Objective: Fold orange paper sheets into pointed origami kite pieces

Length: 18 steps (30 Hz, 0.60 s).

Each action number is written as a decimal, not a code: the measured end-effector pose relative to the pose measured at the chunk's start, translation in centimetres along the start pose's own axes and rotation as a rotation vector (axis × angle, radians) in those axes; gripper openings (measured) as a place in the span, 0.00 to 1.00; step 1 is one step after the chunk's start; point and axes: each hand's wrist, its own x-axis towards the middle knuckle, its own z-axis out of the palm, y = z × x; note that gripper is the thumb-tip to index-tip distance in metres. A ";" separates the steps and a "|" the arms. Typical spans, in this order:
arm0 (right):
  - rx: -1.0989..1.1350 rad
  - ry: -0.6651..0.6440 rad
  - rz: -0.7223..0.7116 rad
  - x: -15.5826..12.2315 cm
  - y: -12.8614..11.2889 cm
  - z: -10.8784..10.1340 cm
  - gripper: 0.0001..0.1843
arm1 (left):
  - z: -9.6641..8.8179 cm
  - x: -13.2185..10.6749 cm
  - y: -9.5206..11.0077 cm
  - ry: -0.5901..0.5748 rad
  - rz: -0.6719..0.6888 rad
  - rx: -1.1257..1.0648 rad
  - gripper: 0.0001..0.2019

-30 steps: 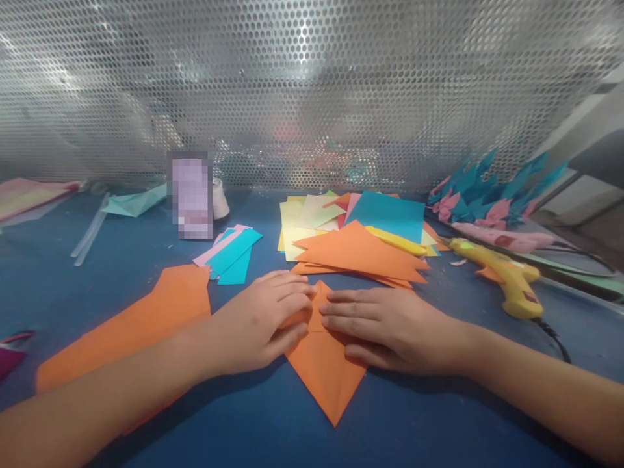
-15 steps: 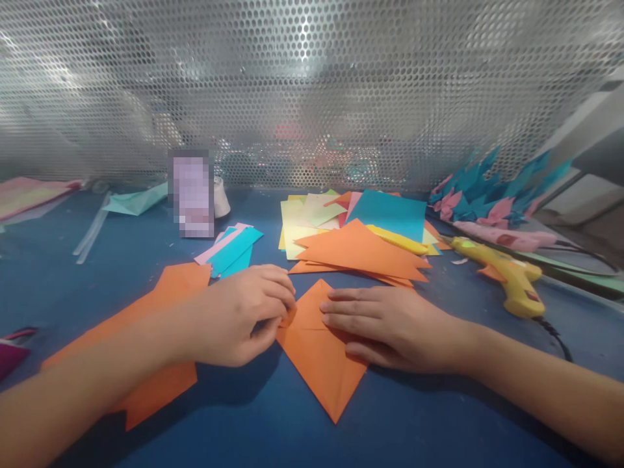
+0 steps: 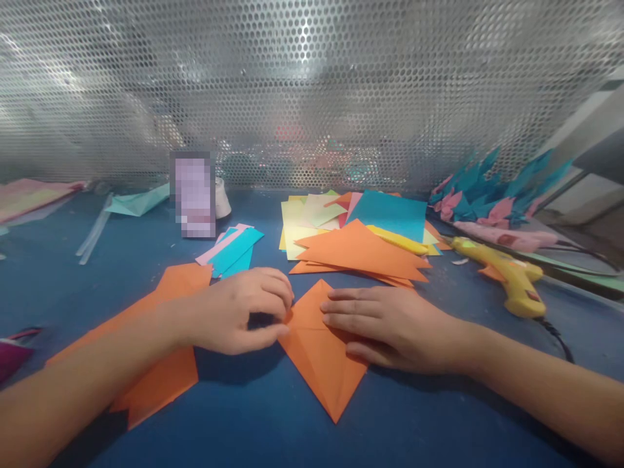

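A folded orange paper (image 3: 324, 364), diamond-shaped with crease lines, lies on the blue table in front of me. My right hand (image 3: 390, 328) rests flat on its right half, fingers stretched out and pointing left. At the paper's left corner is my left hand (image 3: 248, 312), its fingers curled and its thumb held apart from them. Those fingertips touch the paper's edge; their undersides are hidden. Under my left forearm lie more orange paper pieces (image 3: 168, 377). A stack of folded orange papers (image 3: 358, 250) sits just beyond the diamond.
Coloured sheets (image 3: 390, 214) and a yellow cutter-like tool (image 3: 397, 239) lie behind the orange stack. A yellow glue gun (image 3: 511, 276) with its cord is at right, near blue and pink paper shapes (image 3: 502, 201). Blue strips (image 3: 238, 253) and a blurred-out phone-like object (image 3: 195, 195) stand left.
My left thumb and fingers have spread apart at the left corner, and the small flap they pinched now lies lower. My right hand has stayed in place on the paper.
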 end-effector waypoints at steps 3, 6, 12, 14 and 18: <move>-0.010 0.031 0.028 -0.2 0.1 0.2 0.19 | 1.2 0.1 0.0 -0.001 -0.102 0.042 0.07; -0.069 0.131 0.109 -0.2 0.3 0.6 0.24 | 1.9 0.2 0.4 -0.043 -0.113 0.025 0.08; -0.092 0.227 0.242 0.2 0.2 0.6 0.18 | 1.9 0.3 1.1 -0.043 -0.152 0.017 0.08; -0.066 0.277 0.294 0.3 0.1 0.5 0.12 | 1.9 0.5 1.1 -0.024 -0.149 0.021 0.09; 0.015 0.368 0.398 0.2 0.1 0.3 0.10 | 2.2 0.8 1.2 -0.012 -0.156 0.063 0.15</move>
